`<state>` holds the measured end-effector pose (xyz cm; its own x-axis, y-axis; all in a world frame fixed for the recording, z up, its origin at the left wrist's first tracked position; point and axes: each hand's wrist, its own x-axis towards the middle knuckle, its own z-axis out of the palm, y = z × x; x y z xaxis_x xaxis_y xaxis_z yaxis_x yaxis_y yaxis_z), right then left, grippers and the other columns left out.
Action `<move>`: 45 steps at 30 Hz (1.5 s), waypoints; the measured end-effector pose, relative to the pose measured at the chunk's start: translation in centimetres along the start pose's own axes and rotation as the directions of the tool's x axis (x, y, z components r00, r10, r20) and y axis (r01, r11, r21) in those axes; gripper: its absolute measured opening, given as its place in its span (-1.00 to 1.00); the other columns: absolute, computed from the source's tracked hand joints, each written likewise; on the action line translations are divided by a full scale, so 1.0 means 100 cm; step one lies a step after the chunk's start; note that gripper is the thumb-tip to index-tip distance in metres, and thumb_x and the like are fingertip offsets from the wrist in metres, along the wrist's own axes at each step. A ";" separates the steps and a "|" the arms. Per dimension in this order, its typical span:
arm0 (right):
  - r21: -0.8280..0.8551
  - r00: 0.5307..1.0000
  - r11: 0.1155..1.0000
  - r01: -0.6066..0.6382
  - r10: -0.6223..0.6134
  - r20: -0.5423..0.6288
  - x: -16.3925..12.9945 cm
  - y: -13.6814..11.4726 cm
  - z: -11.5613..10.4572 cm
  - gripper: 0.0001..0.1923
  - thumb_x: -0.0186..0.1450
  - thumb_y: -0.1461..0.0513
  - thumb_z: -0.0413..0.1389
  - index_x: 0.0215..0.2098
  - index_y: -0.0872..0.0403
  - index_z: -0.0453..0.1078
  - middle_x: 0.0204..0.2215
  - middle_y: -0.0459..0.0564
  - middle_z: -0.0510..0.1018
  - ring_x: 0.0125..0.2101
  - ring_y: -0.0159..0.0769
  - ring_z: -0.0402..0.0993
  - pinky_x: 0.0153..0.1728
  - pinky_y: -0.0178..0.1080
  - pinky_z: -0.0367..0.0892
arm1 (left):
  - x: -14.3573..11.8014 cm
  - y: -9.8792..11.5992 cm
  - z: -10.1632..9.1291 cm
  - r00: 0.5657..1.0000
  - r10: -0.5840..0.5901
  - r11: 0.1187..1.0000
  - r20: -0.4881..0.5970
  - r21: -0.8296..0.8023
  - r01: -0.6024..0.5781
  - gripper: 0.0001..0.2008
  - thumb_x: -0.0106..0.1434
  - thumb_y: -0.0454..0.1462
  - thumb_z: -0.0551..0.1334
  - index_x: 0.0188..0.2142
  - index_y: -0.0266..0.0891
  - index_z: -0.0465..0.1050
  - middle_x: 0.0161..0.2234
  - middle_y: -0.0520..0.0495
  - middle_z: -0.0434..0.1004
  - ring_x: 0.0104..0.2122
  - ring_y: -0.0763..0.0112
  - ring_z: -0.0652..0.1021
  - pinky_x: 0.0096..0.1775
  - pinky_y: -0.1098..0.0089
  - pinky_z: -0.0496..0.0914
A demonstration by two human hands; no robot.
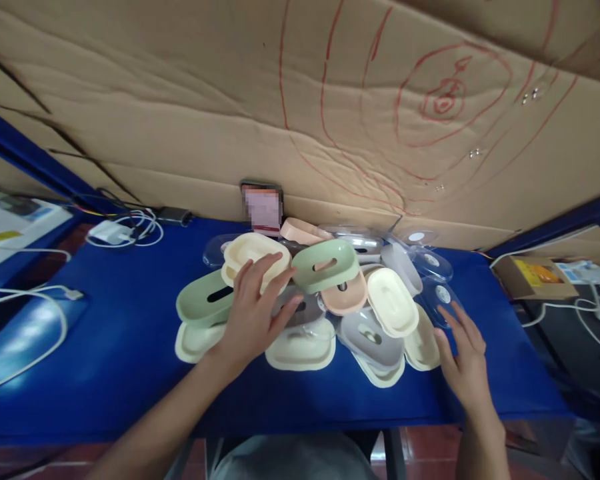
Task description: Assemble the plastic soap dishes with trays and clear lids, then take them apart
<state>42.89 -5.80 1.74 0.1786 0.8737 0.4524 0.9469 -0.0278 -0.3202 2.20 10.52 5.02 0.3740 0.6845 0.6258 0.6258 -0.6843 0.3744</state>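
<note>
Head view, the only one I have: my left hand lies spread, fingers open, on a heap of plastic soap-dish parts at the middle of the blue table, its fingertips on a cream tray and its palm over a green slotted lid. It grips nothing. My right hand rests open at the heap's right edge, fingers just beside a clear lid, also holding nothing.

I judge this the sorting or picking stage, with no piece lifted yet. The next move calls for closing on a single piece without sliding its neighbours, since they overlap loosely.

The pieces are oval shells in cream, pale green, peach, grey and clear plastic; several have an oblong slot in the middle, like the green lid sitting topmost. Behind the heap stands a cardboard sheet scrawled in red.
</note>
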 end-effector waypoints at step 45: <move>0.192 0.802 0.820 0.539 -0.569 0.181 0.016 -0.230 0.075 -0.74 0.54 0.34 0.14 0.13 -0.02 0.51 0.13 0.00 0.69 0.27 -0.13 0.50 0.47 0.10 -0.17 | -0.176 0.026 -0.050 0.973 -0.114 0.989 0.202 -0.069 0.130 -0.28 0.49 -0.27 0.33 0.53 -0.05 0.08 0.38 -0.36 0.36 0.29 -0.05 0.51 0.19 0.00 0.55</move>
<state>19.38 -0.11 3.54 -0.4444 0.8044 0.3942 0.8216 0.5414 -0.1784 -6.21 -4.55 -1.61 0.4306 0.7946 0.4279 0.6204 -0.6050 0.4991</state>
